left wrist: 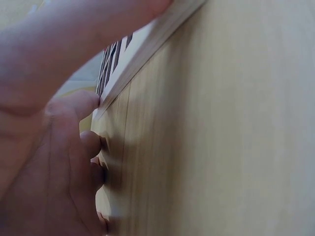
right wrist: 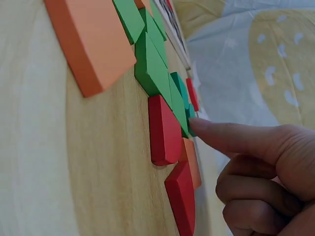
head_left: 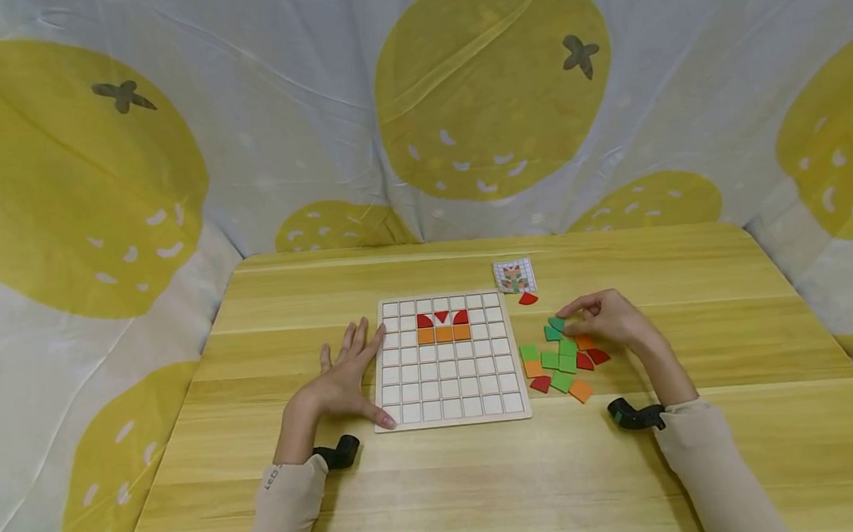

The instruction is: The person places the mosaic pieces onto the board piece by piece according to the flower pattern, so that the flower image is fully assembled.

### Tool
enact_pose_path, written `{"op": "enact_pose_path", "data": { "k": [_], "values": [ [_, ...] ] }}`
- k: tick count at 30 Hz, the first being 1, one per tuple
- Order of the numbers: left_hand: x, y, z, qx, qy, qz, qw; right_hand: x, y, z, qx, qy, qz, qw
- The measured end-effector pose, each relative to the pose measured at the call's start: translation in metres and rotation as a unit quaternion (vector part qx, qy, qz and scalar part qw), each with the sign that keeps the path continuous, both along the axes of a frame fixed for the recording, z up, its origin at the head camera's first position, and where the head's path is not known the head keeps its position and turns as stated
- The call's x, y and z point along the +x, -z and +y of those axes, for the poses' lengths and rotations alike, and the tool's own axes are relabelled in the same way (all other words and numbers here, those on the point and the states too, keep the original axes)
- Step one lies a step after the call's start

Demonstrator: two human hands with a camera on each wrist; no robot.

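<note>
My left hand (head_left: 340,385) is spread at the left side of a pale wooden grid board (head_left: 454,422). Its thumb (left wrist: 98,39) rests at the board's near left corner and its index finger touches the left edge. Red pieces and a row of orange squares (head_left: 443,334) lie in the board's upper cells. To the right, my right hand (head_left: 611,320) pinches a teal piece (head_left: 555,323) at the top of a loose group between thumb and index finger. Its other fingers (right wrist: 246,189) are curled in. Another teal piece (head_left: 552,334) lies just below.
Green squares (head_left: 550,361), orange squares (head_left: 581,391) and red rounded pieces (head_left: 540,384) lie loose right of the board. A printed pattern card (head_left: 515,276) lies behind, with a single red piece (head_left: 528,299) beside it. A lemon-print cloth (head_left: 295,126) hangs behind the wooden table (head_left: 482,495).
</note>
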State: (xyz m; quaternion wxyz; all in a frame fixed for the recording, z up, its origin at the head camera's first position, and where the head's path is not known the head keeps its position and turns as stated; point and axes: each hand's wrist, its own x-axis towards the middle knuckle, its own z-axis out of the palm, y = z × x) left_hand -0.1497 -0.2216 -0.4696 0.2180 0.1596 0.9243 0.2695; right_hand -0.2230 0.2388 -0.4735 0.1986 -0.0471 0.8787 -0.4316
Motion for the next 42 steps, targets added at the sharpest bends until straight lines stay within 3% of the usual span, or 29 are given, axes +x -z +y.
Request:
{"op": "enact_pose_path", "data": {
  "k": [10, 22, 42],
  "values": [
    [0.0003, -0.0019, 0.0004, 0.000, 0.000, -0.003, 1.0000, -0.0014, 0.0036, -0.0023, -0.029, 0.014, 0.006, 0.999],
    [-0.0006, -0.0008, 0.0015, -0.003, 0.002, -0.001, 1.0000, -0.0013, 0.0065, -0.0060, -0.038, -0.012, 0.012, 0.999],
    [-0.0001, 0.0006, 0.0002, 0.008, 0.002, -0.003, 1.0000, -0.0052, 0.0108, -0.0066, -0.028, -0.003, 0.036, 0.999]
  ]
}}
